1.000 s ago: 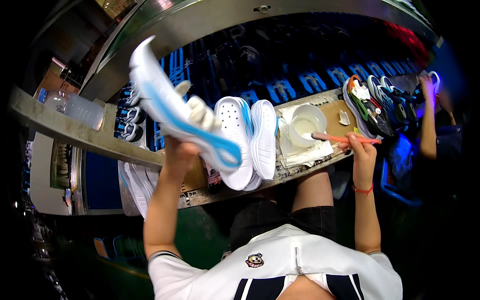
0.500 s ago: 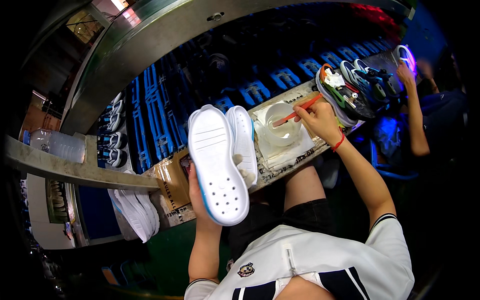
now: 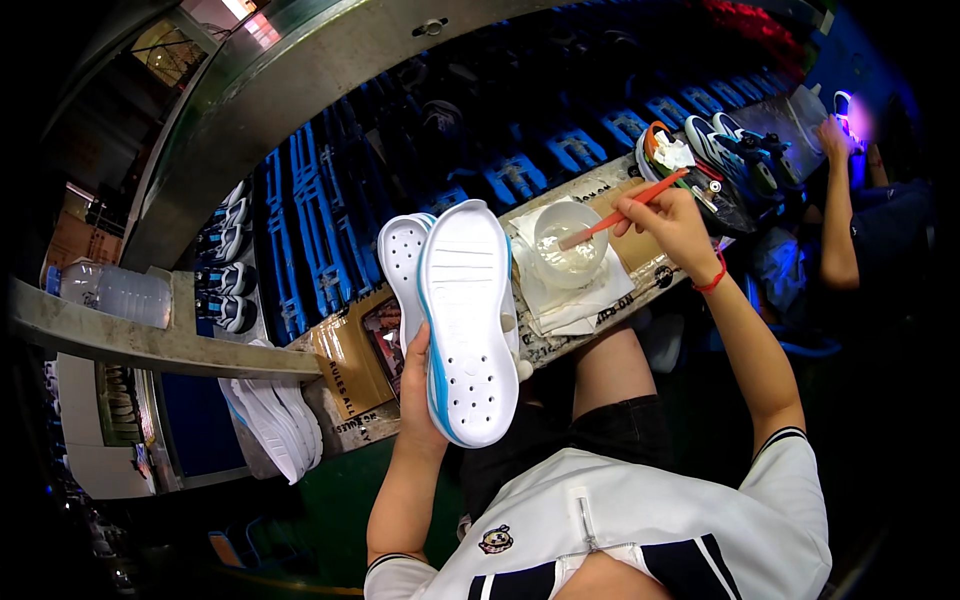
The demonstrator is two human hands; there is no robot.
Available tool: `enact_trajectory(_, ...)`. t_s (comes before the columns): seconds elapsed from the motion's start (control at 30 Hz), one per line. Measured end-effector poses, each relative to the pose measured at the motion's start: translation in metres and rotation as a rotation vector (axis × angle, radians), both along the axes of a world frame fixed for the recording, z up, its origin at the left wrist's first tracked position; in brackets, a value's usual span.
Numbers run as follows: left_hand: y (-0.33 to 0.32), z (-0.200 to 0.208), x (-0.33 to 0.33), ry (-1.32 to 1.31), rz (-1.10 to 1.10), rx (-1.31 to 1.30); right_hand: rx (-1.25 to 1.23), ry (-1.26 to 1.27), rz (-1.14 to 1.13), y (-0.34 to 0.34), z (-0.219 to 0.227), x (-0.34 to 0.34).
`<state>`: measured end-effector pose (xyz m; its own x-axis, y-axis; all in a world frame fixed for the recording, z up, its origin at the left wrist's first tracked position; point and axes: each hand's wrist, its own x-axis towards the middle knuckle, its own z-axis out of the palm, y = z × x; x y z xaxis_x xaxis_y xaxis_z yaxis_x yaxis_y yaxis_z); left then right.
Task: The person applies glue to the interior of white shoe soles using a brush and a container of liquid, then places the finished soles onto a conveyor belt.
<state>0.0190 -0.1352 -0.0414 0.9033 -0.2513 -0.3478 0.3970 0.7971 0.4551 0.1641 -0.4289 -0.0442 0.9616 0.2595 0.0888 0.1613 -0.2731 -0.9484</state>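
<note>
Over the near edge of the bench [image 3: 650, 287], our left hand [image 3: 418, 385] clasps a sole [image 3: 470, 330], just shifted rightward past another sole [image 3: 402, 258] and (we judge) ready for the brush [image 3: 622, 211] our right hand [image 3: 672, 226] pinches, tip inside the cup [image 3: 572, 214].

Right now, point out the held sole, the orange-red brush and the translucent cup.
Held sole [image 3: 467, 325]: head view, middle of its white inner face.
Orange-red brush [image 3: 604, 223]: head view, handle just above the bristles.
Translucent cup [image 3: 568, 213]: head view, inner wall at its far side.
</note>
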Motion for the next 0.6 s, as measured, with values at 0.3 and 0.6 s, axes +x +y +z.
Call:
enact_trajectory(0.3,-0.007,-0.002,0.000,0.025,-0.355,-0.291,0.247,-0.249,0.331,0.043,0.036,-0.016)
enact_trajectory(0.6,-0.007,-0.012,0.002,0.167,-0.472,-0.540,0.039,-0.431,0.612,0.069,0.061,-0.010)
